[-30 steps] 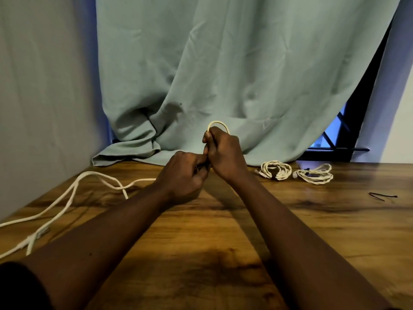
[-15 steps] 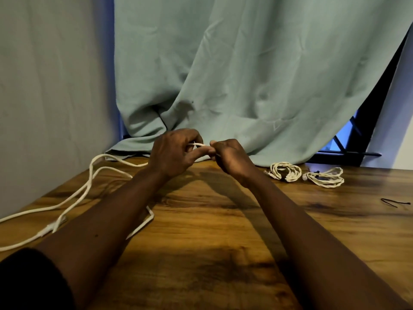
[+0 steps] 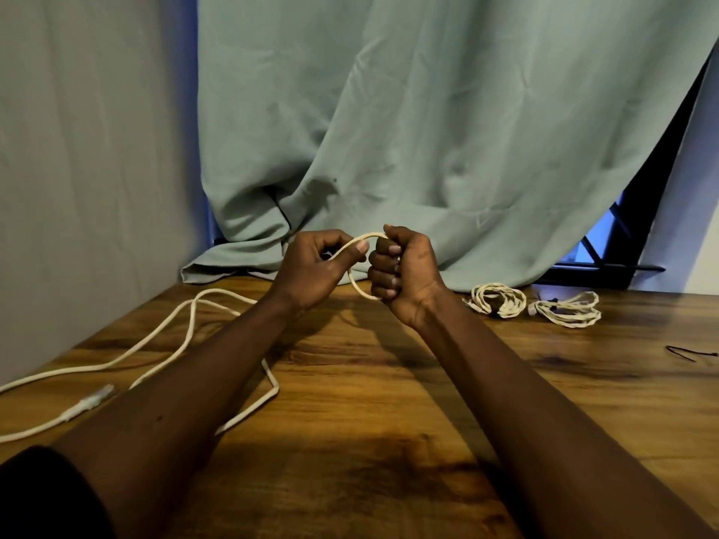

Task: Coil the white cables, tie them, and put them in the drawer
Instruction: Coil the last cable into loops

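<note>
Though two coiled white cable bundles (image 3: 498,301) are laid below the green cloth curtain (image 3: 428,130), the long white cable (image 3: 91,401) is barely looped, clenched by the right hand (image 3: 404,274) and pinched by the left hand (image 3: 311,270).

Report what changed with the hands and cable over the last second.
The left hand drew apart from the right hand, opening a wider loop of white cable between them; both still grip it. The two tied coils and the black tie stayed put.

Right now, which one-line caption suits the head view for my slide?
Left hand and right hand loop a thin white cable above the brown wooden table.
</note>
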